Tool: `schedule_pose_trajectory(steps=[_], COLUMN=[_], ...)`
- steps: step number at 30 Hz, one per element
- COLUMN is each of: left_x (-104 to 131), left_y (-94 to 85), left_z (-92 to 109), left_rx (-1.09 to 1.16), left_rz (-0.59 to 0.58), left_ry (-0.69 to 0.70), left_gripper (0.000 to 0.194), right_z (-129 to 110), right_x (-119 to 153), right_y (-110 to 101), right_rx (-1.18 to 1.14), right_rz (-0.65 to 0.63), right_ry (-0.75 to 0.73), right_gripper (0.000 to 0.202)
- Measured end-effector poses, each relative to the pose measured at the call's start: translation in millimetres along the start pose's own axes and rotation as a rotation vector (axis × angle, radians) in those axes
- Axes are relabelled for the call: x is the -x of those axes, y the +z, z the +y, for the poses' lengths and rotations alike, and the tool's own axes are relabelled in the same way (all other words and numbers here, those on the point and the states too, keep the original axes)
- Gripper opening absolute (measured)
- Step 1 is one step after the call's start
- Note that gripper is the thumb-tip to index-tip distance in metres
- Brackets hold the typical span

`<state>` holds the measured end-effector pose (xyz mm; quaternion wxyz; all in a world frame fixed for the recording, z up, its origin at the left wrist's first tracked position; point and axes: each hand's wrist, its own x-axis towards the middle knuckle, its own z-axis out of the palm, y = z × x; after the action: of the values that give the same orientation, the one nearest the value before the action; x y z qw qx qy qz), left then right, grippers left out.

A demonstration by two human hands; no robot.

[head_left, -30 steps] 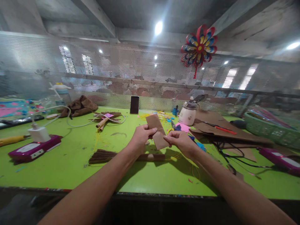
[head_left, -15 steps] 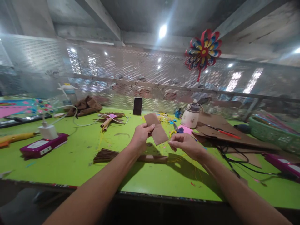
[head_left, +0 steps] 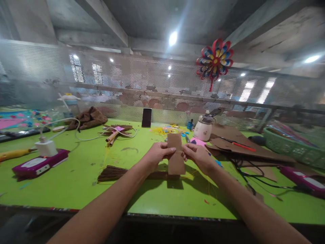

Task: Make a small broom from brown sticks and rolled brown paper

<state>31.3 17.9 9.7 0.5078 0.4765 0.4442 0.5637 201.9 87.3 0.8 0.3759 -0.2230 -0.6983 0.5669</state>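
A creased strip of brown paper point(head_left: 175, 162) is held upright above the green table. My left hand point(head_left: 158, 154) pinches its left edge, thumb on the near face. At the opposite edge, my right hand point(head_left: 196, 155) is closed with its fingertips on the paper. Below and behind my left forearm lies a bundle of folded brown paper point(head_left: 111, 173), fanned at its left end, with yellow threads near it. Scissors point(head_left: 187, 139) lie just beyond my right hand, partly hidden, next to a pink paper piece point(head_left: 198, 142).
A power strip point(head_left: 42, 162) with a white charger stands left. A brown paper figure point(head_left: 115, 134), a phone point(head_left: 146, 117) and a white bottle point(head_left: 203, 128) are farther back. Brown sheets point(head_left: 228, 142), black cables and a green basket point(head_left: 291, 145) occupy the right. A pinwheel point(head_left: 215, 61) hangs above.
The paper strip has turned from slanted to upright and come lower. My right hand has moved up and left onto its right edge. The view has shifted slightly.
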Motion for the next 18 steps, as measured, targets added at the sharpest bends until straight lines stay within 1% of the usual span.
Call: schedule_pose_trajectory(steps=[2,5,8,12,15,18], left_x=[1.1,2.4,3.9,5.3,4.0,0.4], left_y=[3.2,7.5,10.5,12.3,12.4,10.8], left_z=[-2.5,-4.2,-2.3,0.8,-1.6,-6.6], left_rx=[-0.073,-0.168,-0.206,-0.203,-0.211,-0.178], left_rz=[-0.050,-0.065,-0.074,-0.085,-0.105,-0.047], left_ry=[-0.001,0.027,0.042,0.044,0.035,0.020], left_gripper=[0.022,0.020,0.020,0.020,0.020,0.023], right_z=[1.8,6.3,7.7,4.1,2.2,2.3], right_x=[0.4,-0.2,-1.2,-1.5,-2.1,-5.4], right_y=[1.5,-0.1,-2.9,-3.5,-2.3,-5.5], right_rx=[-0.004,-0.046,-0.055,-0.010,0.019,0.037], right_rz=[-0.014,-0.004,0.049,0.121,0.185,0.273], right_ry=[-0.012,-0.014,-0.016,-0.057,-0.070,-0.071], right_gripper=[0.032,0.029,0.027,0.040,0.045,0.044])
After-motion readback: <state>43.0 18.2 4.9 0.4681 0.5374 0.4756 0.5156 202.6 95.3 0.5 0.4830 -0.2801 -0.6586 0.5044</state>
